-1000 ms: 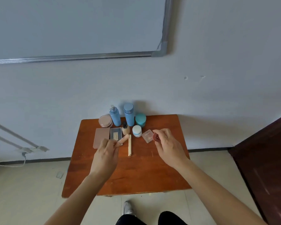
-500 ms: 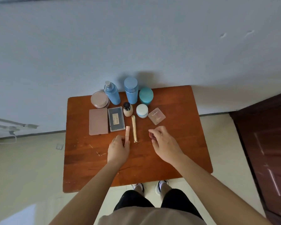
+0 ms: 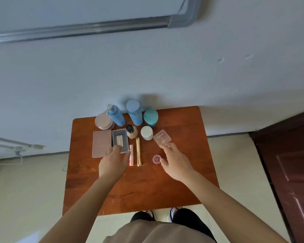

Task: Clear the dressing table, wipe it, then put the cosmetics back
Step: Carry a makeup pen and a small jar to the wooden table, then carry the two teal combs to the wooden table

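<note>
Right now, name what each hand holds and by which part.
Nothing held. Left hand rests fingers on the near edge of the grey case; right hand touches a corner of the square compact.

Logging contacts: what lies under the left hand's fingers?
The left hand reaches over the near end of the grey rectangular case with a pale label. Its fingers hide that case's near edge; the palm covers part of the brown wooden table. Contact is unclear.

bare arms, tan top, dark trousers
left hand (image 3: 112, 162) and right hand (image 3: 177, 163) bare, forearms uncovered along their whole visible length; loose beige-tan top (image 3: 156, 232) above black trousers (image 3: 189, 220); white shoes (image 3: 171, 212) with dark trim, only toes showing.
</note>
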Demonstrator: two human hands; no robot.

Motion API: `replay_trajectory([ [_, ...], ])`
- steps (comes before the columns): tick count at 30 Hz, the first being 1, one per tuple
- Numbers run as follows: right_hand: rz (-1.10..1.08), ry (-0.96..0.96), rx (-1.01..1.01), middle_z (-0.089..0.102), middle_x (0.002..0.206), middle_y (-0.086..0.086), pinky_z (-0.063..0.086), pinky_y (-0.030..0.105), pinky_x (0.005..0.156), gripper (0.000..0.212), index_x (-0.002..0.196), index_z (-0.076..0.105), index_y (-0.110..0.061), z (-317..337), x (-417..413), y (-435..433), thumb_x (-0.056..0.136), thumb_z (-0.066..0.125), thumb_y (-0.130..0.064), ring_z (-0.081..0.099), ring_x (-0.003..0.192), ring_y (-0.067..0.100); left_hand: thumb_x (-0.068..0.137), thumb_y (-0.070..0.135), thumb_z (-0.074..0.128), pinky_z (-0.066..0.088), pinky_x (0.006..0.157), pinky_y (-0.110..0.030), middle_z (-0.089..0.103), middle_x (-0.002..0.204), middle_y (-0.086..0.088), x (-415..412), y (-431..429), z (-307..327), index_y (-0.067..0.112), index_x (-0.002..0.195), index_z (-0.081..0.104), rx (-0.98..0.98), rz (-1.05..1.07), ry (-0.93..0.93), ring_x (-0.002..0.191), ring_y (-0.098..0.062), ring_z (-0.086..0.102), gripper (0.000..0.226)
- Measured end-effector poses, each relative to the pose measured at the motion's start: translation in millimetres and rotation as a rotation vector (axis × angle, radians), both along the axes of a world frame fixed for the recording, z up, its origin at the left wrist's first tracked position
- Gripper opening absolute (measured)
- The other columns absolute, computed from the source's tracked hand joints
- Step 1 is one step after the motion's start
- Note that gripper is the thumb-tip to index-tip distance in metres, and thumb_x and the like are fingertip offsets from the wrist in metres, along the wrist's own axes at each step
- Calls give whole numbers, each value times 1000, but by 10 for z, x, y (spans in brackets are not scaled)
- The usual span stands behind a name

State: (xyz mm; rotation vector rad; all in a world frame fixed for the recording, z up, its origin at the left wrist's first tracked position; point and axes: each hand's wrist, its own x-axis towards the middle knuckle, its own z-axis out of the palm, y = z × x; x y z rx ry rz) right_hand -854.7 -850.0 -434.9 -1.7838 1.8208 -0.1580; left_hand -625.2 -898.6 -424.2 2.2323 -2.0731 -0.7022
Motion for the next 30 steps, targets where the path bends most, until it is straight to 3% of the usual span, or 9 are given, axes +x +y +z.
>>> replay_trajectory([
  [3,-29,36,-108,41,144,0,50,18,83,50,145,35,-25,316,-171,-165,100,51,-36,55,118,12,96,47,49,53,81,-36,60,122,-3,12,-164,469,19,124,54,-176,-66,-70,104,-22,59,40],
  [5,-82,43,-182,36,150,0,48,26,97,50,148,34,-23,559,-281,-301,102,44,-39,46,131,15,96,45,49,47,93,-42,57,129,-6,-10,-278,802,17,127,53,-288,-100,-106,115,-26,55,42],
  [9,-203,87,-359,30,157,4,36,36,111,51,149,34,-23,1132,-479,-451,103,35,-45,33,142,20,95,53,41,36,106,-51,50,140,-11,-31,-494,1359,15,133,51,-460,-199,-130,131,-32,44,54],
  [14,-361,266,-469,11,164,7,16,42,120,57,155,22,-25,1679,-726,-128,103,26,-50,10,151,26,93,61,26,15,115,-57,31,155,-16,-200,-654,1742,17,143,43,-641,-415,-68,146,-35,21,69],
  [18,-561,363,-438,4,164,13,15,47,121,61,156,17,-22,1781,-903,651,103,31,-47,3,151,30,93,61,26,16,114,-59,29,155,-17,-565,-666,1826,15,144,42,-648,-615,60,145,-37,22,70],
  [23,-838,481,-413,10,163,13,22,49,119,63,155,23,-20,1991,-1057,1866,101,35,-50,9,150,30,96,57,28,21,113,-61,31,155,-17,-1318,-365,2007,15,143,42,-648,-821,229,144,-36,24,64],
  [30,-1254,653,-567,18,161,14,25,51,116,62,152,32,-19,2573,-960,3740,97,52,-40,19,147,33,101,49,35,18,115,-60,26,157,-17,-2424,998,2636,16,145,38,-734,-1196,461,146,-34,20,56],
])
